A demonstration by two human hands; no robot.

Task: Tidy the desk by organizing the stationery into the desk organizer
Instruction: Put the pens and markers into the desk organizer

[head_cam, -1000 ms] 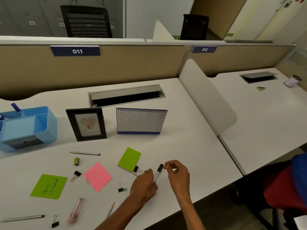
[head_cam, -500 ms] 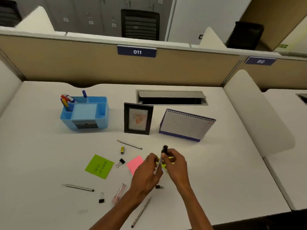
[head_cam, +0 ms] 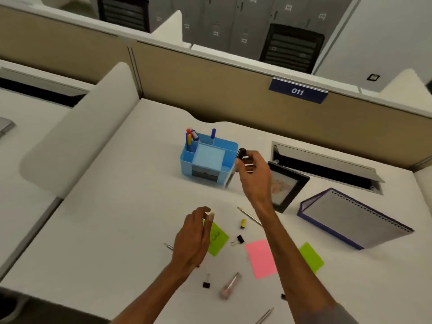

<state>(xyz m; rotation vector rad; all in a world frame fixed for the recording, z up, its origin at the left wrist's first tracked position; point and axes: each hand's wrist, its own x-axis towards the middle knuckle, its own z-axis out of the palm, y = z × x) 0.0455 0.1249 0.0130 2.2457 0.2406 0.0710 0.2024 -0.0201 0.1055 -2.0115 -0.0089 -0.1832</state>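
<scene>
**Pen moves up to the organizer**

Both hands met on the pen [head_cam: 241, 153] over the notes half a second ago. Now my right hand [head_cam: 253, 169] alone has it and has gone up to the blue organizer [head_cam: 187, 160]. My left hand [head_cam: 196, 239] has let go and stayed low.

My right hand has its fingers curled round the top half of the pen, just under the black cap. The pen hangs cap up and a bit tilted. Its low end is beside the right wall of the organizer, not in it yet. I cannot tell if it touches the wall. I think I hold it high and upright so the low end can go down into a slot first.

Other pens [head_cam: 190, 136] stand in the tall back slots, so I guess this one belongs there too. It must go up over the rim first.

My left hand holds nothing. Its fingers are loose and a little bent, above a green note [head_cam: 219, 239]. I think it waits there because more things lie close by on the counter [head_cam: 117, 218]: a clip [head_cam: 238, 239], a pencil [head_cam: 249, 215] and a pink note [head_cam: 260, 258].
</scene>
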